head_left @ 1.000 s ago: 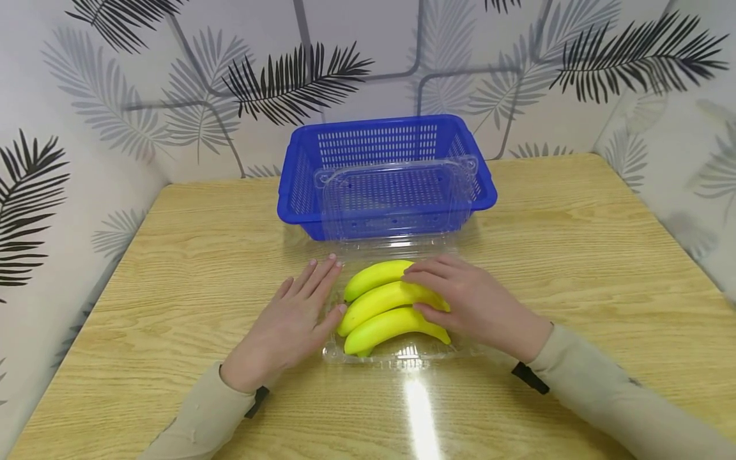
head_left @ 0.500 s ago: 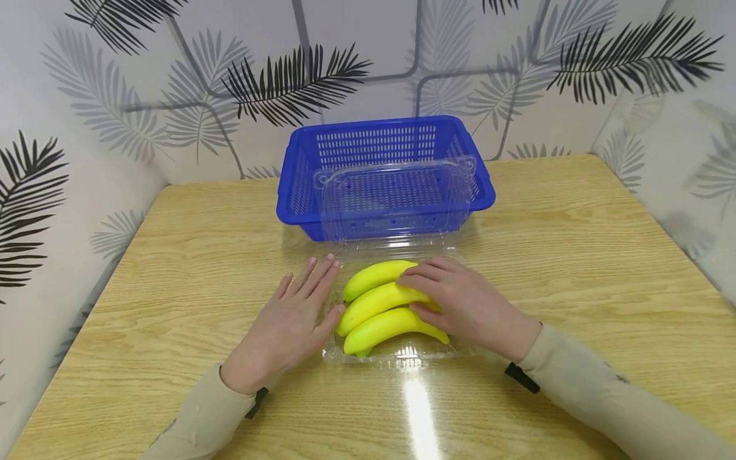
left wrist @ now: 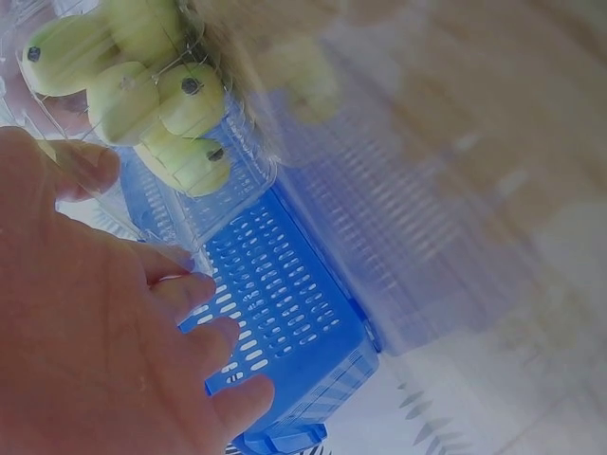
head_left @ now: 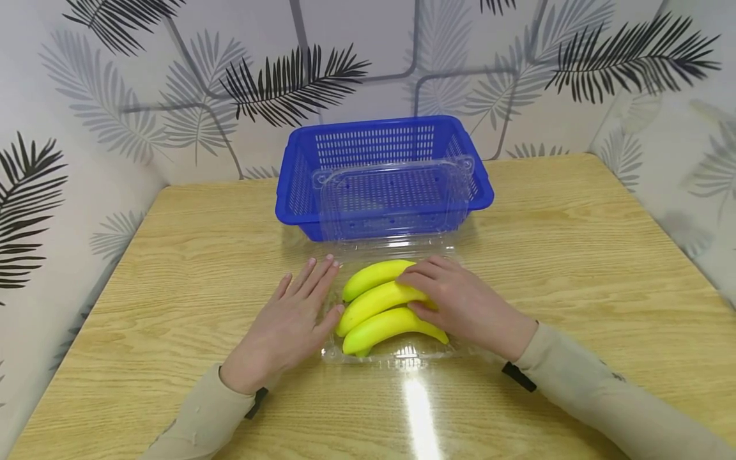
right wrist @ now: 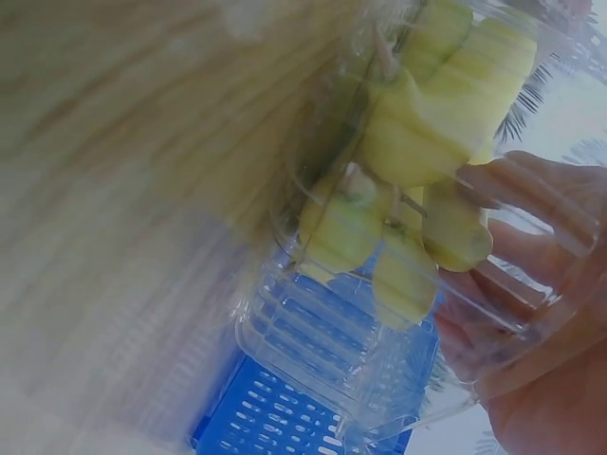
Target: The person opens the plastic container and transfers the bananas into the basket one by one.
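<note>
Yellow bananas (head_left: pixel 379 303) lie side by side in a clear plastic clamshell box (head_left: pixel 379 360); three show from above, and several ends appear in the left wrist view. Its clear lid (head_left: pixel 397 167) stands open at the back, overlapping a blue basket. My right hand (head_left: pixel 468 310) reaches over the box's right end, fingers bent over the middle banana and thumb on its near side, holding it. Flat and spread, my left hand (head_left: pixel 282 332) lies along the left side of the box, with its thumb tip right at the banana ends and nothing in its grasp.
Behind the box, the blue perforated basket (head_left: pixel 299 185) sits near the back of the wooden table (head_left: pixel 190 255). Leaf-patterned wall covering (head_left: pixel 368 57) rises directly behind the table and along both sides.
My right hand has shifted slightly left over the bananas, mostly during the first half second. My left hand, the box and its raised lid hold their places.
</note>
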The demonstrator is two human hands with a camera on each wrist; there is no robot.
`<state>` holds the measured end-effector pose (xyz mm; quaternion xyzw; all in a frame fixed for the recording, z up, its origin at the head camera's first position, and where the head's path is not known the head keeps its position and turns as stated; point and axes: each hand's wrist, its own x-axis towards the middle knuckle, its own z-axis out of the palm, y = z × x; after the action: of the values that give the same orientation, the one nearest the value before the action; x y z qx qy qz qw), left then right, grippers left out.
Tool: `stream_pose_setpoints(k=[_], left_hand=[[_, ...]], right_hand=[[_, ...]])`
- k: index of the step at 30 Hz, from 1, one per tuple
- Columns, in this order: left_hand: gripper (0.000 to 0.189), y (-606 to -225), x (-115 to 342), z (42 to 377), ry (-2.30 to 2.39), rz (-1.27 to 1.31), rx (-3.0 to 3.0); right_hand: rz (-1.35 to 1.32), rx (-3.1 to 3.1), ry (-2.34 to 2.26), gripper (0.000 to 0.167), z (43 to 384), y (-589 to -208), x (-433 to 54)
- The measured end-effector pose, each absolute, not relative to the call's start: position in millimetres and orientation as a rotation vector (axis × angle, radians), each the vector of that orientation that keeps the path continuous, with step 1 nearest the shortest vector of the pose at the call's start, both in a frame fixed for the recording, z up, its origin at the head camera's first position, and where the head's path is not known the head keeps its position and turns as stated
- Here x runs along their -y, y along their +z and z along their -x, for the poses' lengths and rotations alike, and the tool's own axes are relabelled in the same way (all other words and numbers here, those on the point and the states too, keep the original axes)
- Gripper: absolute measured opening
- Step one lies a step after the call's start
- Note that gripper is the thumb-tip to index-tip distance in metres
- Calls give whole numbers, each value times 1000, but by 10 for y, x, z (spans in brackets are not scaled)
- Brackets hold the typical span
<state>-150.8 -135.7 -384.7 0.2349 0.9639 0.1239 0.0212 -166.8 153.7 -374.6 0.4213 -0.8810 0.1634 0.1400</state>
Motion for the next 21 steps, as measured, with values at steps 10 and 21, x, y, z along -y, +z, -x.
stream_pose_setpoints(k=[10, 21], left_hand=[[66, -3847, 1354, 1509, 382, -724, -2988], [65, -3836, 1353, 1503, 385, -721, -2992]], right_hand=[[-1222, 2546, 490, 38, 1675, -3736, -1525], [-1206, 2558, 478, 34, 1673, -3731, -1525]])
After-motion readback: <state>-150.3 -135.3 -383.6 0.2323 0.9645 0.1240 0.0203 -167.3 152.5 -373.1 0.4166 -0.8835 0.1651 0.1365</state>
